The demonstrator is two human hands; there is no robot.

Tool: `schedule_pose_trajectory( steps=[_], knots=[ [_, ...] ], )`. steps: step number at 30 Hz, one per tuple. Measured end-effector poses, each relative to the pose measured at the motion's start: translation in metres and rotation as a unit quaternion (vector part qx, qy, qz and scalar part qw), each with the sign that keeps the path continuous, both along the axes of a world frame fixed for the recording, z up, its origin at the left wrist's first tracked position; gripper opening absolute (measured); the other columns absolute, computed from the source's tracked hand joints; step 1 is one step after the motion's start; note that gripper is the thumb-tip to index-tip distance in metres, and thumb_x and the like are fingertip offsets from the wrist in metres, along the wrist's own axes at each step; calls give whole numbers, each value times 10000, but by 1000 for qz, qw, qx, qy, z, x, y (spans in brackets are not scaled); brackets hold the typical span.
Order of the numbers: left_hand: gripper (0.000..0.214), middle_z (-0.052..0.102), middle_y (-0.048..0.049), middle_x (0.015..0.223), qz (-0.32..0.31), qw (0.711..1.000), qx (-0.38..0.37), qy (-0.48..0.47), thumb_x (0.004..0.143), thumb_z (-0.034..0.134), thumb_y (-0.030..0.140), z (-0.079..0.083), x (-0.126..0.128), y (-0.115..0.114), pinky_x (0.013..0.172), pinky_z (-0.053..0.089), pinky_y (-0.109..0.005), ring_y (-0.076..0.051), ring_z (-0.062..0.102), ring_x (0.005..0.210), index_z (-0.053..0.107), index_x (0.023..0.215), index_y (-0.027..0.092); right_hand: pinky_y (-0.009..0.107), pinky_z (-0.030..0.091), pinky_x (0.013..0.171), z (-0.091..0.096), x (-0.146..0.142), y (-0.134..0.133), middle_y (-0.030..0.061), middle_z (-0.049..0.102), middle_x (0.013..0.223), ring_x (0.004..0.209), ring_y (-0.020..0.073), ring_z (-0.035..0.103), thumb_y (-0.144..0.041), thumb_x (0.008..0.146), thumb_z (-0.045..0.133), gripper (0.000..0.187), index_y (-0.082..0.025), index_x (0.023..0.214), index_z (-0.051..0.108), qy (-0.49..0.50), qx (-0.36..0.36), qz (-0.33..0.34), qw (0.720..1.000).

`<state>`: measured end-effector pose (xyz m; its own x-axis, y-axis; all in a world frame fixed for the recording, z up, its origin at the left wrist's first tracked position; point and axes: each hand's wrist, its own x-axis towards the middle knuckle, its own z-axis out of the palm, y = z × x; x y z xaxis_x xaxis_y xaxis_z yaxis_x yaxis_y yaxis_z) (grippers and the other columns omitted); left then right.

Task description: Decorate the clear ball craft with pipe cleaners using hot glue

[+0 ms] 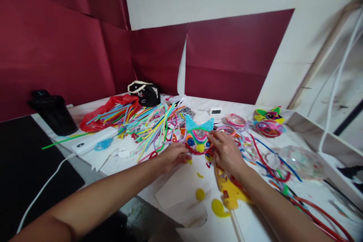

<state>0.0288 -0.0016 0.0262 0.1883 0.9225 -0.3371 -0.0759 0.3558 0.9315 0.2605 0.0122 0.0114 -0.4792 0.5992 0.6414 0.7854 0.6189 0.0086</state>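
The fingers of the right hand (225,148) pinch the right edge of a fuzzy, owl-like mask (199,136), the index finger lying over its front. The fingers of the left hand (174,155) are bent at the mask's lower left edge; whether they grip it or only touch it, one cannot tell. The mask is upright between the two hands, with turquoise pointed ears, blue eyes and a yellow nose. Below it, on the white tabletop (167,215), are a paper sheet (181,189) and flat yellow coils (200,194). A yellow glue gun (229,191) lies partly under the right forearm. Left of the mask spreads a heap of colourful pipe cleaners (151,121), some reaching into a red plastic bag (89,119). Behind these sits a black pouch (150,96); farther left are a white power strip (98,139) and a black bottle (55,115). To the right are a clear plastic dome (303,162) and, farther back, a yellow-green decorated piece (269,116).
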Motion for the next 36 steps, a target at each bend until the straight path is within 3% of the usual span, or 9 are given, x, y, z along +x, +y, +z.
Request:
schedule_pose_trajectory(
  steps=[9,14,21,24,30,36],
  knots=[
    [289,707,4,683,9,998,3,-63,686,757,74,-7,9,9,475,463,-195,-83,587,455,677,953,147,466,513,912,1,1,1,197,634,1288,1104,327,593,-32,785,532,566,-105,1326,681,-2,-24,-23,999],
    [321,785,-49,849,0,997,-13,-80,756,725,73,-5,5,11,518,520,-204,-138,720,609,652,1053,169,417,527,817,9,2,-2,150,680,1061,929,286,651,-55,824,530,552,-162,1339,697,-19,-60,-53,997],
    [341,796,-79,905,4,994,-26,-108,828,645,57,3,9,6,550,545,-214,-158,755,690,617,1150,167,329,566,798,8,-3,-5,135,698,1179,932,233,702,-43,824,508,605,-176,1397,648,-21,-102,-72,992],
    [328,785,-61,874,25,992,-27,-119,791,698,72,7,12,6,498,491,-201,-147,728,635,602,1087,177,316,581,765,7,-5,-6,136,693,1201,905,223,706,-47,821,504,601,-169,1393,645,-10,-104,-70,992],
    [413,735,33,834,80,989,17,-121,724,836,194,13,19,7,490,395,-170,-81,643,584,570,1039,228,385,608,825,14,-4,-9,152,673,1200,957,250,695,-49,850,468,593,-134,1421,600,25,-73,-53,996],
    [436,738,-1,1055,81,980,124,-135,707,868,275,31,34,9,691,498,-224,-140,698,872,548,1002,242,436,616,862,33,-3,-19,163,640,1247,1027,269,674,-40,849,458,585,-143,1412,579,91,31,-34,995]
  ],
)
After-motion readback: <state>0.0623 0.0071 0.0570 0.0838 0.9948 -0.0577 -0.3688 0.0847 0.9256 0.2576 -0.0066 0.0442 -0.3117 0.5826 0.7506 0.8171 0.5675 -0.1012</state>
